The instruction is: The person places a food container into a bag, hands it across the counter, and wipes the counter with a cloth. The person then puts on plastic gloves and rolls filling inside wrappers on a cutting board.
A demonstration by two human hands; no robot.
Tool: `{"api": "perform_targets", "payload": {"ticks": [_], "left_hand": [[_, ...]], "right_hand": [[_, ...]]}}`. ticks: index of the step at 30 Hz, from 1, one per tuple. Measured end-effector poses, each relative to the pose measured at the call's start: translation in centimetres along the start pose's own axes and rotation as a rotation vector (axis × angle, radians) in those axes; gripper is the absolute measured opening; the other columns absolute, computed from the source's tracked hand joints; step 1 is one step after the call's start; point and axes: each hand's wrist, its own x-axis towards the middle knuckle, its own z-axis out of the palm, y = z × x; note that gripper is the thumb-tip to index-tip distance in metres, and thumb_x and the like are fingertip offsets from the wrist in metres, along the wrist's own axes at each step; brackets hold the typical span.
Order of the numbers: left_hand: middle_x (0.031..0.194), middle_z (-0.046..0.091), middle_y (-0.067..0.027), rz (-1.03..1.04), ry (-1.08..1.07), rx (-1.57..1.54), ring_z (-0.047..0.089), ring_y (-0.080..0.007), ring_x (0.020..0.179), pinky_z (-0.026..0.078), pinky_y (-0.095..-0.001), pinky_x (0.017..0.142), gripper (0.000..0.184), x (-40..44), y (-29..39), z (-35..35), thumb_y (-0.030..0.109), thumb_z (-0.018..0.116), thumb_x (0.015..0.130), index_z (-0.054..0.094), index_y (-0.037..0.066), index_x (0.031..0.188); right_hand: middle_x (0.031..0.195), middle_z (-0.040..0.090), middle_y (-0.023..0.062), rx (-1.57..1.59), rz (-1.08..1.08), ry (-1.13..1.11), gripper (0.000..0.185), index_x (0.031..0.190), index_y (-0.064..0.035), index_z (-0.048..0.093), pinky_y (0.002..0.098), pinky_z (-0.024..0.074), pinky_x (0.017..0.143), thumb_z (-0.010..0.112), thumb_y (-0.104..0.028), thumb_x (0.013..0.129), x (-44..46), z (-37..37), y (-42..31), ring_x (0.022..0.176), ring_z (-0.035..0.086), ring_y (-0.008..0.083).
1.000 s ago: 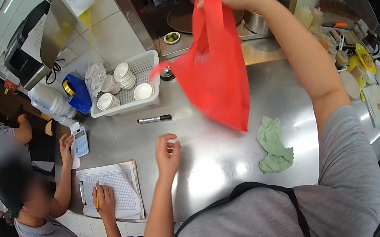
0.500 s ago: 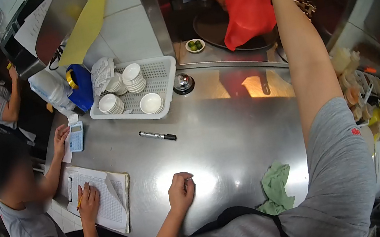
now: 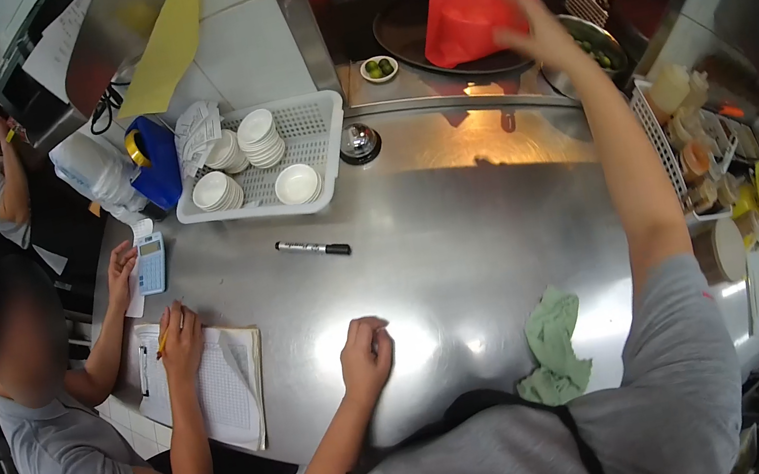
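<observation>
My right hand (image 3: 538,31) is stretched across the counter, slightly blurred, with its fingers spread. Just left of it, a red plastic bag (image 3: 465,11) rests on a round dark tray (image 3: 392,30) beyond the counter's far edge. A person in a dark red shirt stands behind the bag, with a hand close to it. My left hand (image 3: 367,359) lies on the steel counter (image 3: 447,276), fingers curled in and nothing visible in them. A black-capped marker (image 3: 312,248) lies above it, and a crumpled green cloth (image 3: 555,346) is to its right.
A perforated basket (image 3: 316,106) holds stacked white dishes beside a call bell (image 3: 360,143). At left, a co-worker holds a pencil over a clipboard (image 3: 233,385), near a blue calculator (image 3: 151,264). A small bowl of green limes (image 3: 379,69) sits by the tray. Containers crowd the right side.
My right hand has let go of the red bag and drawn back a little, fingers opening. The bag has come down onto the tray. The co-worker's pencil hand has moved up the clipboard.
</observation>
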Motion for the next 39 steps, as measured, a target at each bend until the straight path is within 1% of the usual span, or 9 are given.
{"api": "perform_targets", "payload": {"ticks": [5, 11, 19, 23, 25, 30, 32, 36, 39], "left_hand": [[0.091, 0.058, -0.0080, -0.015, -0.030, -0.089, 0.057, -0.0166, 0.062, 0.045, -0.0272, 0.053, 0.010, -0.3, -0.2, 0.1, 0.002, 0.057, 0.079, 0.057, 0.004, 0.088], [0.089, 0.056, -0.0072, 0.048, -0.030, -0.152, 0.055, -0.0168, 0.064, 0.046, -0.0285, 0.057, 0.013, -0.5, -0.2, -0.2, 0.002, 0.056, 0.077, 0.057, 0.004, 0.090], [0.096, 0.050, -0.0051, 0.063, -0.172, -0.366, 0.049, -0.0117, 0.066, 0.042, -0.0234, 0.059, 0.015, -0.7, -4.0, 0.7, -0.002, 0.055, 0.079, 0.055, 0.003, 0.093], [0.102, 0.048, -0.0058, 0.109, -0.156, -0.281, 0.050, -0.0114, 0.069, 0.041, -0.0233, 0.063, 0.017, -1.2, -2.7, -0.3, -0.001, 0.054, 0.081, 0.053, 0.003, 0.097], [0.104, 0.048, -0.0063, 0.102, -0.181, -0.367, 0.050, -0.0115, 0.069, 0.041, -0.0233, 0.063, 0.017, -2.1, 0.0, 0.5, -0.001, 0.053, 0.081, 0.052, 0.003, 0.098], [0.121, 0.045, -0.0100, 0.152, -0.318, -0.481, 0.052, -0.0192, 0.095, 0.043, -0.0319, 0.080, 0.034, -7.0, 11.0, 6.8, 0.010, 0.060, 0.083, 0.049, 0.004, 0.114], [0.133, 0.041, -0.0123, 0.539, -0.467, -0.325, 0.042, -0.0283, 0.120, 0.034, -0.0431, 0.099, 0.049, -8.7, 14.2, 11.6, 0.025, 0.061, 0.086, 0.044, 0.007, 0.128], [0.151, 0.016, -0.0102, 0.776, -0.807, 0.508, 0.009, -0.0370, 0.139, 0.009, -0.0613, 0.106, 0.062, -13.6, 20.1, 18.1, 0.053, 0.047, 0.088, 0.034, 0.023, 0.141], [0.152, 0.012, -0.0085, 0.912, -0.837, 0.496, 0.005, -0.0379, 0.139, 0.006, -0.0644, 0.105, 0.061, -12.3, 19.9, 21.8, 0.053, 0.046, 0.088, 0.032, 0.026, 0.142]], "right_hand": [[0.091, 0.063, 0.0082, 0.057, 0.528, -1.103, 0.066, 0.119, -0.0094, 0.056, 0.0337, 0.0481, 0.078, 0.080, -0.037, 0.065, -22.7, -5.1, -14.7, 0.087, 0.060, 0.0209], [0.127, 0.046, 0.0163, -0.268, 0.607, -0.175, 0.053, 0.122, -0.0111, 0.052, 0.0427, 0.0368, 0.096, 0.069, -0.020, 0.073, -43.4, 1.0, -26.4, 0.117, 0.043, 0.0347], [0.124, 0.051, 0.0106, 0.008, 0.250, -0.162, 0.034, 0.112, -0.0103, 0.059, 0.0437, 0.0376, 0.097, 0.063, -0.021, 0.080, -40.8, 9.2, -35.7, 0.118, 0.045, 0.0273], [0.114, 0.057, 0.0076, 0.304, 0.506, -0.292, 0.022, 0.101, -0.0078, 0.062, 0.0363, 0.0424, 0.089, 0.058, -0.024, 0.086, -40.8, 4.8, -37.4, 0.106, 0.052, 0.0254], [0.113, 0.057, 0.0107, 0.546, 0.797, 0.007, 0.031, 0.108, -0.0074, 0.058, 0.0374, 0.0418, 0.090, 0.054, -0.032, 0.089, -41.4, 1.0, -36.2, 0.108, 0.051, 0.0290], [0.145, 0.026, 0.0226, 0.175, 0.949, 0.259, 0.062, 0.138, -0.0119, 0.035, 0.0418, 0.0311, 0.105, 0.053, -0.044, 0.088, -45.7, -7.9, -30.8, 0.131, 0.031, 0.0391], [0.149, 0.010, 0.0244, -0.070, 0.986, 0.162, 0.072, 0.141, -0.0115, 0.029, 0.0441, 0.0260, 0.108, 0.058, -0.046, 0.085, -49.2, -13.4, -31.4, 0.135, 0.021, 0.0419], [0.142, 0.027, 0.0247, -0.025, 0.923, 0.434, 0.064, 0.131, -0.0113, 0.046, 0.0437, 0.0295, 0.106, 0.067, -0.041, 0.079, -65.5, -18.7, -28.4, 0.131, 0.029, 0.0391], [0.122, 0.052, 0.0184, -0.088, 1.655, 0.697, 0.048, 0.115, -0.0081, 0.059, 0.0380, 0.0420, 0.092, 0.067, -0.040, 0.080, -80.1, -21.0, -30.5, 0.112, 0.051, 0.0283]]}}
